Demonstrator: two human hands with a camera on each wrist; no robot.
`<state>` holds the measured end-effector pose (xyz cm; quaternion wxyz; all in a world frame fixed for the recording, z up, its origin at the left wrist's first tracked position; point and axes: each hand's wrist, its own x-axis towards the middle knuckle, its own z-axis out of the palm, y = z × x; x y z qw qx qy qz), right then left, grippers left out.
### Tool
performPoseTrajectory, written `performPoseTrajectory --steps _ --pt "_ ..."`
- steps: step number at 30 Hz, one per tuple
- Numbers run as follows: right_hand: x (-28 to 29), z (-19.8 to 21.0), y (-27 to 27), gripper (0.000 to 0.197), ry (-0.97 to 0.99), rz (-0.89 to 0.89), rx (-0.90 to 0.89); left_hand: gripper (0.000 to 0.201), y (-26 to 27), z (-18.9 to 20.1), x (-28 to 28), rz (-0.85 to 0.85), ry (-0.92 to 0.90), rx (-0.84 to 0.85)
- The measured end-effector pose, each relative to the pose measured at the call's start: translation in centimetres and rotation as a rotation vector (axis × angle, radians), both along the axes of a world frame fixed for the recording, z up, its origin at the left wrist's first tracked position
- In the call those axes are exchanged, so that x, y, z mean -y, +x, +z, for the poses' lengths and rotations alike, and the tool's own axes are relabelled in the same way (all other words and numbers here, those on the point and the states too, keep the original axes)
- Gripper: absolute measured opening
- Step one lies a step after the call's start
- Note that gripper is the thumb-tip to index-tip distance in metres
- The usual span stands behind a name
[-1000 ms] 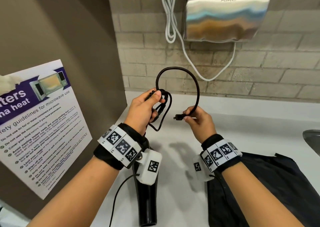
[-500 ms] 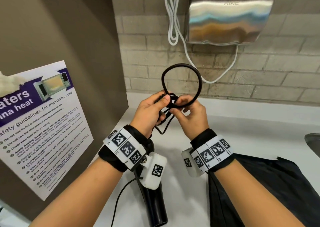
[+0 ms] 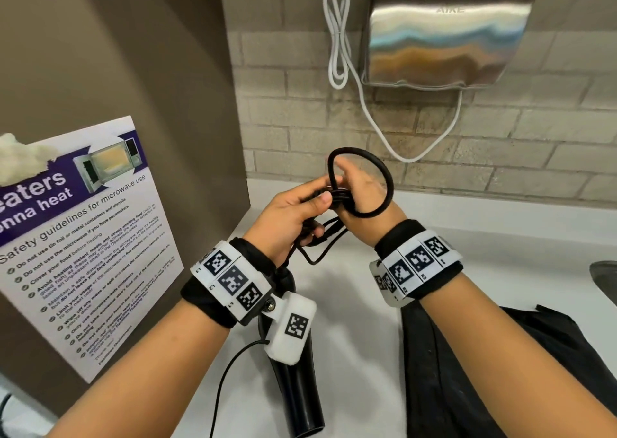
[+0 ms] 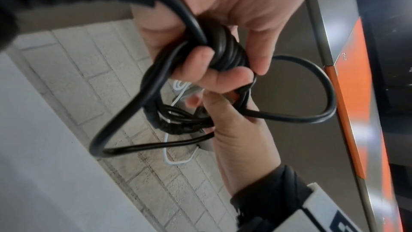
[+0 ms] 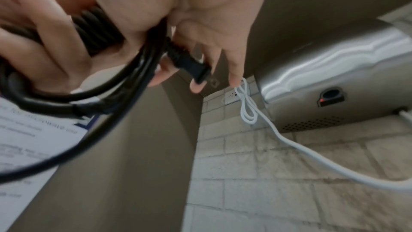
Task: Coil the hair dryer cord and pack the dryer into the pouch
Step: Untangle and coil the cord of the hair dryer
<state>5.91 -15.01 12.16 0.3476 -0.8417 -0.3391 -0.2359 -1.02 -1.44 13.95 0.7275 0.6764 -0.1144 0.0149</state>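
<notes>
My left hand [image 3: 300,210] grips the coiled bundle of the black cord [image 3: 337,197], with tight turns wound around it [image 4: 227,54]. My right hand [image 3: 357,187] has passed through the last loop [image 3: 384,177], which now rings its palm. Its fingers pinch the black plug [image 5: 191,66] at the cord's end. The black hair dryer [image 3: 297,394] lies on the white counter [image 3: 350,304] under my left wrist. The black pouch [image 3: 500,371] lies flat on the counter below my right forearm.
A steel hand dryer [image 3: 447,34] hangs on the brick wall with a white cable [image 3: 337,37] looped beside it. A brown panel with a safety poster [image 3: 86,237] stands at the left. A sink edge [image 3: 604,277] shows at far right.
My right hand carried the plug end in to the bundle, then pushed through the loop, which has shrunk around it. The left hand kept its grip.
</notes>
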Motion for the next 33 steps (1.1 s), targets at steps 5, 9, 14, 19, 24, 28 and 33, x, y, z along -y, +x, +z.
performPoseTrajectory --steps 5,9,14,19,24,28,33 --pt "2.5 -0.3 0.3 0.042 -0.263 0.065 0.095 0.035 0.0 0.1 -0.2 -0.014 -0.012 -0.024" --pt "4.6 -2.2 0.9 0.068 -0.392 -0.105 0.099 0.028 0.1 0.2 -0.4 0.036 -0.091 -0.069" --pt "5.8 -4.0 1.7 0.039 -0.595 -0.342 -0.153 0.026 0.2 0.1 -0.4 0.042 -0.121 -0.086" --pt "4.7 -3.7 1.1 0.053 -0.474 -0.326 -0.098 0.025 0.3 0.1 0.0 0.065 -0.081 -0.077" --pt "3.8 -2.5 0.4 0.058 -0.569 -0.222 -0.037 0.027 0.2 0.0 -0.3 0.075 -0.060 -0.078" --pt "4.2 -0.9 1.0 0.041 -0.667 -0.421 -0.034 0.022 0.0 0.2 -0.8 0.060 -0.084 -0.095" --pt "5.2 -0.5 1.6 0.034 -0.764 -0.594 -0.034 0.018 -0.2 0.1 -1.7 0.068 -0.110 -0.134"
